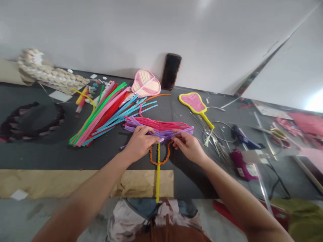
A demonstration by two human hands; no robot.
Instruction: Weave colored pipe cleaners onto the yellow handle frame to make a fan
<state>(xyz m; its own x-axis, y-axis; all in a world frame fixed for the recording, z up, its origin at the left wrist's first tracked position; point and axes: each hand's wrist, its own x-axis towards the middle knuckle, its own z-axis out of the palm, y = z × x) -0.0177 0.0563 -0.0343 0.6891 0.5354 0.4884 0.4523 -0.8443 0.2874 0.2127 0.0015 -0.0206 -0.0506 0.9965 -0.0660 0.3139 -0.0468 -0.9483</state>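
— How far along is this piece looking?

— Early, I'd judge. The orange loop [152, 158] on its yellow stem [158, 183] is lying near the front of the surface [37, 154] as an outline only, with nothing filling it. The left hand [139, 143] is pressing down on the purple pipe cleaners [180, 131], fingers curled over them. The right hand [188, 145] is pinching the same bunch between thumb and fingertips, just above the loop. The pink pipe cleaners [164, 125] are lying right behind the purple ones, touching them

— So what is remaining?

— The whole filling, I'm guessing, going by the finished pink paddle [193, 102] with its yellow rim, which is lying further back on the right, and the pink-and-cream one [146, 84] sitting by the wall [151, 33]

— And what is lying around them?

— The dark surface is carrying a big heap of mixed coloured stems [106, 111] on the left, and a blue glue gun [243, 137] and a magenta one [241, 164] on the right among loose wires. A phone [171, 71] is leaning against the plain white wall, and a cardboard strip [75, 183] is running along the near edge
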